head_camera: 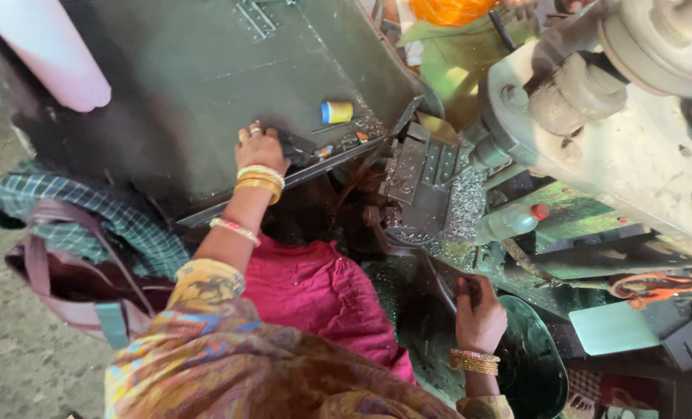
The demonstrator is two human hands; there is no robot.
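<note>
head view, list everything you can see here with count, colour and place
tray: one, dark green metal, upper left
spool: one, yellow and blue, on the tray
machine: one, grey, right side
bottle: one, clear with red cap, below the machine
shavings: a pile, silvery, centre
lever: one, dark, centre, running to the right hand
bag: one, maroon, lower left
checked cloth: one, green, left
left hand: on the tray's edge, gold bangles
right hand: gripping the lever, gold bangles
</note>
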